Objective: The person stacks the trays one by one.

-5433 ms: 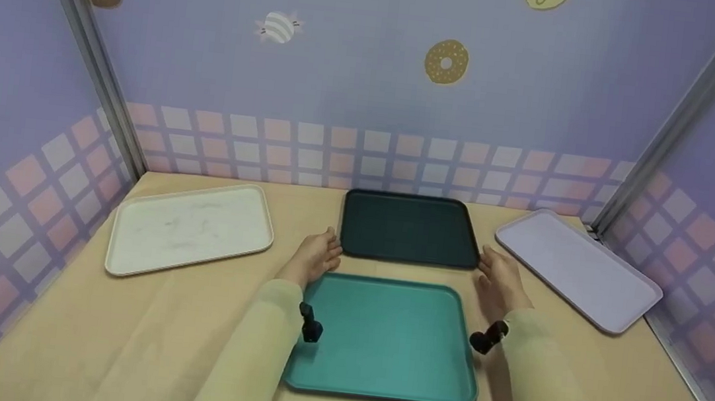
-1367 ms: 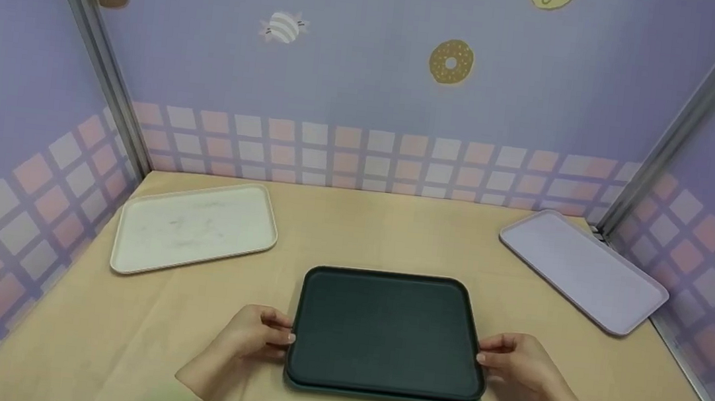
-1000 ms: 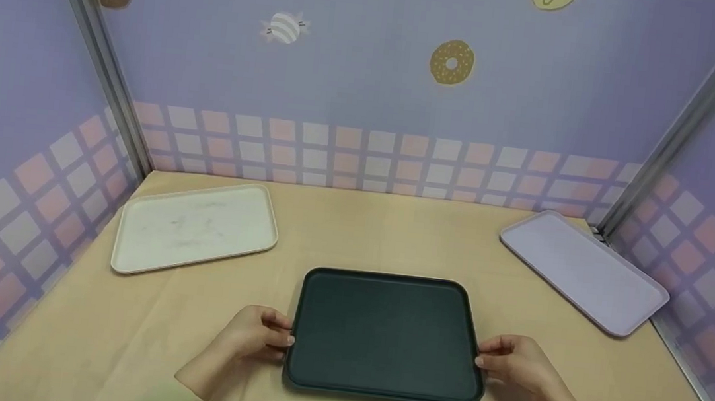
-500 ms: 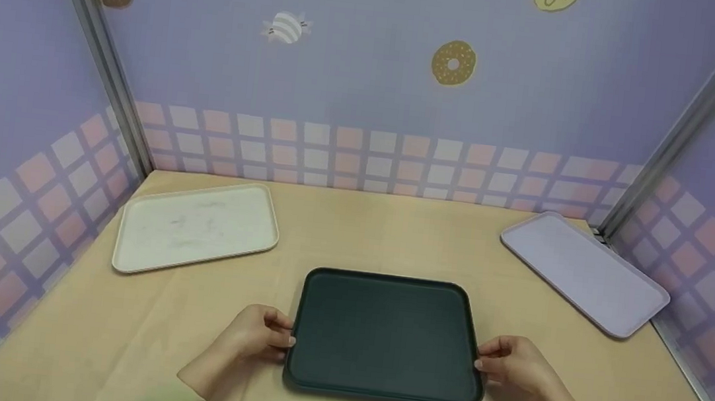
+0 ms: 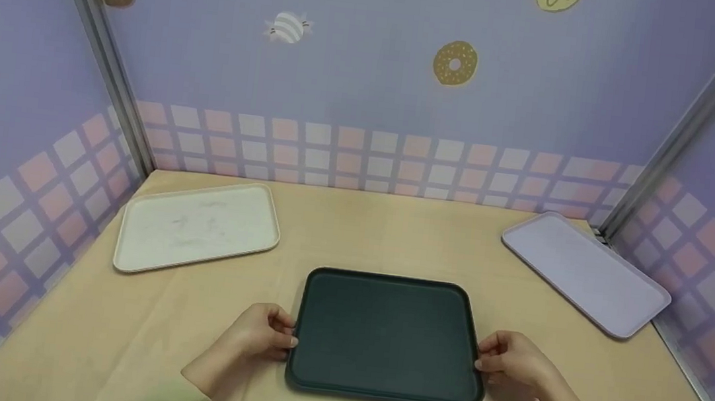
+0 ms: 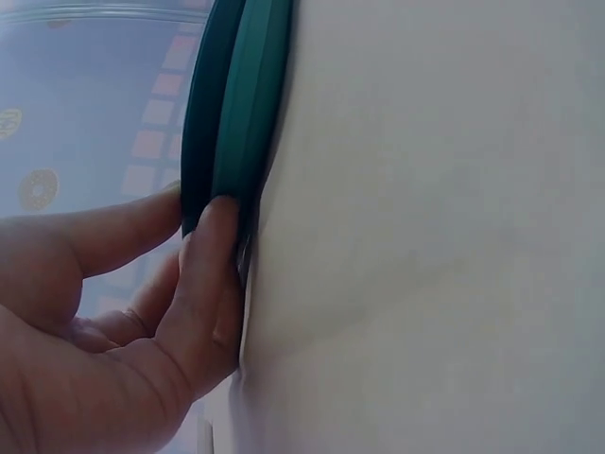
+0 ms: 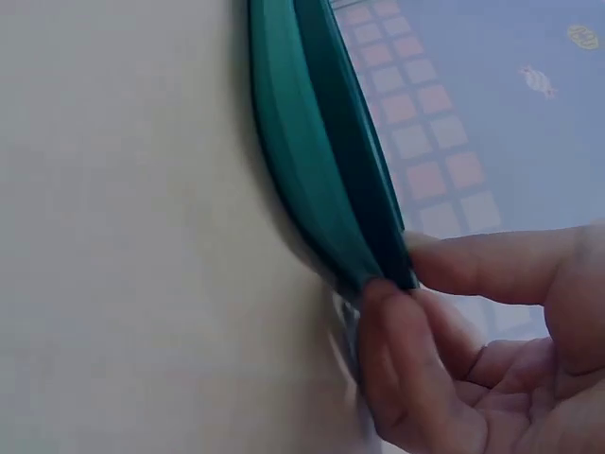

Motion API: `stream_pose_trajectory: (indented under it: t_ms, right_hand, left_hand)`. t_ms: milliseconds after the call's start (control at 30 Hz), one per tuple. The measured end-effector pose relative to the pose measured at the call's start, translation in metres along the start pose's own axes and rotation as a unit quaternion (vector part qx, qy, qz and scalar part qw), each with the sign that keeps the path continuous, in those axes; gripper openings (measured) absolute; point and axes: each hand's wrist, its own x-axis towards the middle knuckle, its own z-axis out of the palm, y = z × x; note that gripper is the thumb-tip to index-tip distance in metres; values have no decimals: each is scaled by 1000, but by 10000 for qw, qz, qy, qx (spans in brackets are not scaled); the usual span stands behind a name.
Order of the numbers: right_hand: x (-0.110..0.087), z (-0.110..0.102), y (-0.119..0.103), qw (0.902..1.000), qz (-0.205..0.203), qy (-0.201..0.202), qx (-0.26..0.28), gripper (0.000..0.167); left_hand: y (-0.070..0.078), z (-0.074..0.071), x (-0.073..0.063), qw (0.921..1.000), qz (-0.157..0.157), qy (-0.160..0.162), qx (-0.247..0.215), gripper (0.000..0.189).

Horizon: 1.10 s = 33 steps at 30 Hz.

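Note:
A dark green tray (image 5: 388, 336) lies squarely on top of a teal tray near the table's front. From above, the dark one hides nearly all of the teal tray; the wrist views show the teal tray's side (image 6: 253, 95) beneath the dark rim. My left hand (image 5: 257, 331) pinches the left edge of the stack, thumb at the dark rim and fingers lower down. On the opposite edge my right hand (image 5: 513, 360) pinches the stack the same way. In the right wrist view, the fingers (image 7: 402, 350) reach the teal side (image 7: 301, 142).
A cream tray (image 5: 198, 227) with faint smudges lies at the back left of the table (image 5: 387, 237). Towards the back right a lilac tray (image 5: 585, 274) lies at a slant. Patterned walls (image 5: 370, 76) enclose the back and both sides.
Since the oldest frame, the dark green tray has come forward from the back onto the teal tray, and both hands have drawn back with it. Over the last second almost nothing has moved.

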Motion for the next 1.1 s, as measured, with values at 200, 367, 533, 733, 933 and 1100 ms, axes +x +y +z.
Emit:
stream_pose_trajectory:
  t_ms: [200,367,533,733,933,1100]
  right_hand:
    - [1,-1,-3,9998,23,-106,-158,54]
    - [3,-1,-2,9993,92,-16,-370,49]
    - [4,0,-1,9989,105,185,-418,42]
    - [5,0,-2,9976,316,321,-516,39]
    - [5,0,-1,9975,348,308,-532,39]
    - [6,-3,0,9987,188,91,-460,40]
  left_hand:
    - [2,1,2,9999,-17,-35,117,32]
    - [3,0,3,9998,-149,-97,5,36]
    - [3,-1,3,9998,-159,-63,116,35]
    - [3,-1,3,9996,-86,-73,264,32]
    - [4,-2,1,9995,34,-114,293,32]
    - [4,-3,1,9997,-38,-182,141,31]
